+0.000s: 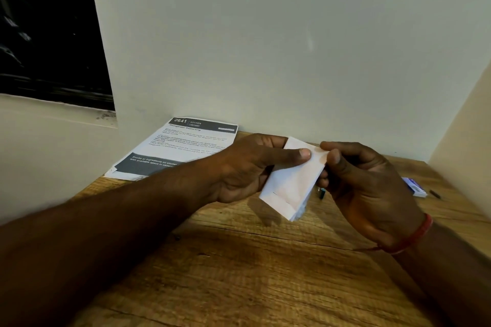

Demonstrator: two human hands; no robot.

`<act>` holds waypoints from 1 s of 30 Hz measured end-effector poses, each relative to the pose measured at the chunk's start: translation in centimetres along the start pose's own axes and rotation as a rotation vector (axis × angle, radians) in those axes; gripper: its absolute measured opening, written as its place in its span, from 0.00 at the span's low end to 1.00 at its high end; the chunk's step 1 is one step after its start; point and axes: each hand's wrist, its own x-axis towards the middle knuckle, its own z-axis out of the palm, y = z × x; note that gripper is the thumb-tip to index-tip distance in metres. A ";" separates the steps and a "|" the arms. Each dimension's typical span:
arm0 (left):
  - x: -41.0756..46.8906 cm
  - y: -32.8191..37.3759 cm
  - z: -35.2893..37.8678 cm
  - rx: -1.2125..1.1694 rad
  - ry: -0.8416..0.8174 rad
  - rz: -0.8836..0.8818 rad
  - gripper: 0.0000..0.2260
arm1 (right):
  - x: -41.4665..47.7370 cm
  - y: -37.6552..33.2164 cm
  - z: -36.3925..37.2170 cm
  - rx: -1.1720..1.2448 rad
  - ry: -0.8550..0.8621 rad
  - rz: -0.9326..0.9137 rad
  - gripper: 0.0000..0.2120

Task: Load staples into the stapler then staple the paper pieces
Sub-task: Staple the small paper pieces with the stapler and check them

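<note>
A small stack of white paper pieces [291,180] is held above the wooden table [239,273], tilted, with two staples showing near its lower edge. My left hand [247,167] grips the stack's left side, thumb lying across its top face. My right hand [364,186] pinches the upper right corner between thumb and curled fingers. A small dark object with a metal tip [321,192] peeks out on the table just behind the paper and my right hand; I cannot tell if it is the stapler. A blue and white staple box [414,186] lies at the right.
A printed sheet with a dark header reading "2641 KITCHEN" [183,146] lies at the back left against the white wall [265,34]. A beige side wall [467,141] bounds the table on the right. A small dark stick [435,194] lies beside the staple box.
</note>
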 end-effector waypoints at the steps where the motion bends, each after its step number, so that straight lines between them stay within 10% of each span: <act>1: 0.0 0.0 0.0 0.002 -0.001 -0.005 0.18 | 0.0 0.0 -0.1 0.001 -0.002 0.004 0.23; 20: 0.3 -0.3 0.0 0.068 0.050 -0.014 0.18 | 0.5 0.4 -0.8 -0.036 0.075 -0.041 0.24; 30: -0.6 0.1 0.7 1.004 0.277 0.526 0.04 | -0.3 0.3 -0.2 -0.624 0.196 -0.263 0.11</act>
